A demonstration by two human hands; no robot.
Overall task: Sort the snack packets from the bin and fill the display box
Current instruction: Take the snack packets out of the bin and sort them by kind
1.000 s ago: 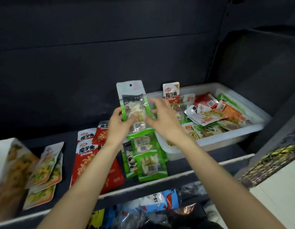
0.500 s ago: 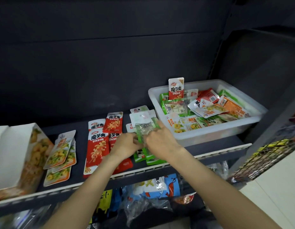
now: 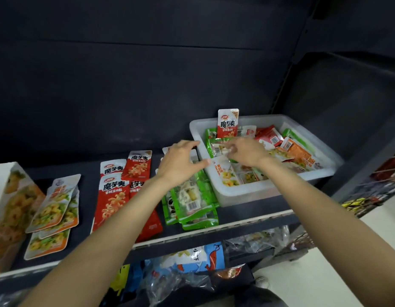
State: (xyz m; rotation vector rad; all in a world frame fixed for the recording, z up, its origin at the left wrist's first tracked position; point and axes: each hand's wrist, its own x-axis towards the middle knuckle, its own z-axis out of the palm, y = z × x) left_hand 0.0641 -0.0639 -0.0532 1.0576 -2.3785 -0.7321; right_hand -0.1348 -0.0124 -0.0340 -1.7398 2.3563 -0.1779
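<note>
On the dark shelf, sorted packets lie in separate piles, red beside green, so each kind stays together. The right hand reaches into the white bin, fingers pinching a green packet. The left hand hovers spread and empty over the green pile, probably ready to receive it.

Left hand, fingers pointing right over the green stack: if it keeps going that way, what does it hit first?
Most likely the near-left wall of the white bin. The left hand has its fingertips beside that corner, though height above the rim is unclear.
</note>
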